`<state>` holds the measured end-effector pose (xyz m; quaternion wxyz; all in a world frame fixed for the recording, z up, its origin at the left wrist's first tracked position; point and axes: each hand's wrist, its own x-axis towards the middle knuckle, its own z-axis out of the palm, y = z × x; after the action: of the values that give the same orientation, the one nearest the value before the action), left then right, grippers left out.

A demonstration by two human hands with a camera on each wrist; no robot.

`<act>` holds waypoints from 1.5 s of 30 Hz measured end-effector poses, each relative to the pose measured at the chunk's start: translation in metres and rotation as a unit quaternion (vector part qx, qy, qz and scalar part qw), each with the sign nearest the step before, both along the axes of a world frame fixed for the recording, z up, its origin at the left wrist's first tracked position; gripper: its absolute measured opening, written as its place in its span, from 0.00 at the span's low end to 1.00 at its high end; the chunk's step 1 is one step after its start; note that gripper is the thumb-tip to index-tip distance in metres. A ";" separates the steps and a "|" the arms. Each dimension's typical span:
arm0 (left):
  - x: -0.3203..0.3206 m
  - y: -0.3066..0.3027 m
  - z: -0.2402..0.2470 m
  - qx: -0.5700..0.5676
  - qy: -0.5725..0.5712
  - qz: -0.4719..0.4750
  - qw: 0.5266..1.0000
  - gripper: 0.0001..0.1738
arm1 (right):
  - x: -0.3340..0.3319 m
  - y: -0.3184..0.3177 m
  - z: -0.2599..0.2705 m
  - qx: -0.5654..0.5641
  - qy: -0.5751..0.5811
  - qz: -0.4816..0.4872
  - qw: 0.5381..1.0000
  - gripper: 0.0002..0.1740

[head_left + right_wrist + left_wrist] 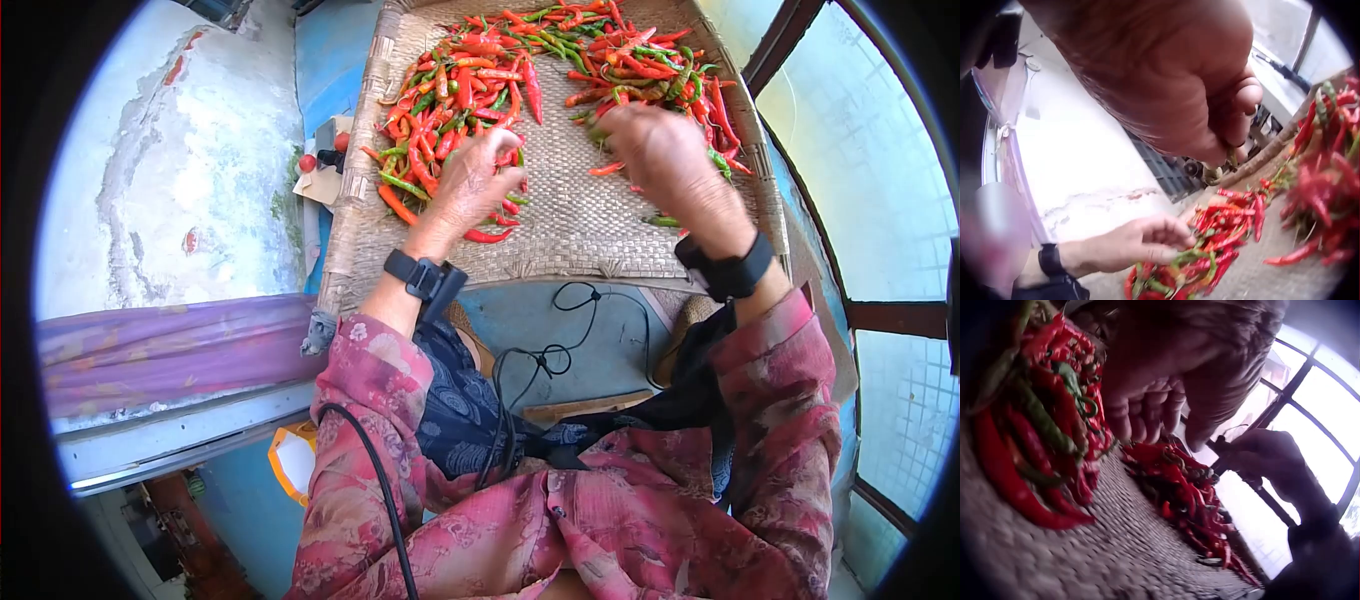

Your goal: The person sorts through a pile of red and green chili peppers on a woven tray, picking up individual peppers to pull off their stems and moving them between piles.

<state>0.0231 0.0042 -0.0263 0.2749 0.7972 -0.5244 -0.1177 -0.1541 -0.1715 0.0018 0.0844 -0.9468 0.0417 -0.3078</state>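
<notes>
Red and green chili peppers lie in two heaps on a woven tray (575, 215). My left hand (462, 188) is over the near end of the left heap (440, 125), thumb and fingers spread apart in a loose curve with nothing between them. Beside the right heap (655, 70), my right hand (668, 155) is raised above the tray. In the right wrist view, its fingertips pinch a small green chili pepper (1212, 175), mostly hidden by the fingers. A long red chili pepper (487, 237) lies at the left heap's near edge.
The tray's near rim (560, 268) stands in front of my knees. A black cable (545, 355) hangs in loops below it. To the left are a stained wall (200, 170) and a purple cloth (180, 350); framed window panes (860, 150) stand at the right.
</notes>
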 end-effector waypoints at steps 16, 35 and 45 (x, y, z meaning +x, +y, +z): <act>0.002 0.002 -0.022 0.026 -0.076 -0.086 0.993 0.15 | 0.000 -0.003 -0.002 0.055 0.183 -0.078 0.979 0.07; -0.017 -0.005 -0.018 -0.169 0.543 0.029 0.822 0.09 | 0.025 0.027 -0.024 0.451 0.063 0.053 0.888 0.08; -0.007 0.002 -0.017 -0.174 0.547 0.097 0.813 0.11 | -0.007 -0.045 0.014 0.091 -0.017 -0.133 0.987 0.06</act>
<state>0.0157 0.0067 -0.0435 0.6608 0.5863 -0.2192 -0.4142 -0.1611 -0.2167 0.0155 0.1289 -0.9159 0.1934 -0.3274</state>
